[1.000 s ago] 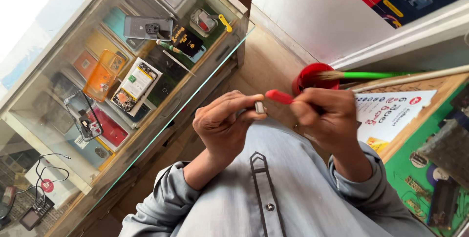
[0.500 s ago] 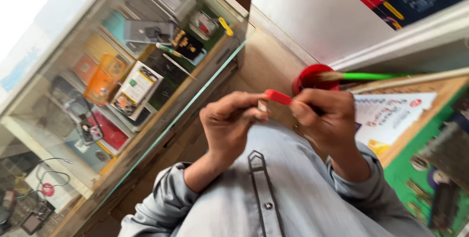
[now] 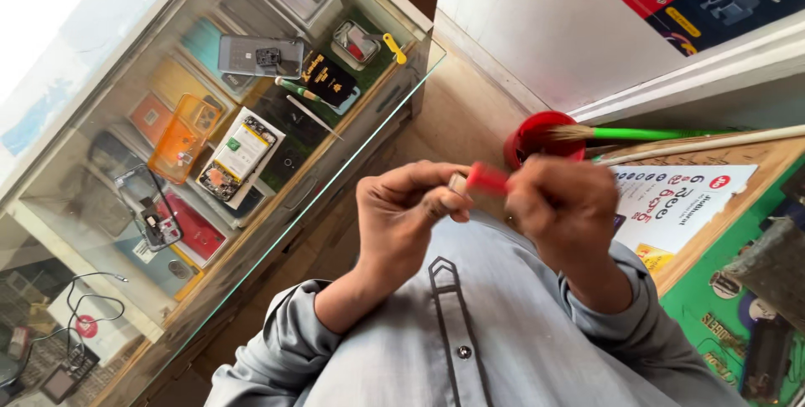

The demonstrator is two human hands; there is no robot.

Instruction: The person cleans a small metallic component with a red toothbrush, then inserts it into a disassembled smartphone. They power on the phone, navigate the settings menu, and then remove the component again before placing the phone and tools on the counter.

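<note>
The person holds both hands up in front of their chest, over a pale grey-blue shirt. The right hand has its grip closed around a small tool with a red handle; only a short bright red stretch shows between the two hands, the rest hidden in the fist. The left hand is curled, its fingers pinching a small pale, squarish piece that sits right at the tip of the red handle, touching it. What the piece is, I cannot tell.

Just behind the hands stands a red cup on the wooden worktop, with a brush with a green handle lying across it. A printed sheet lies on the worktop near the right wrist. Off to the left is a glass display case filled with phones and phone covers, an orange cover among them.
</note>
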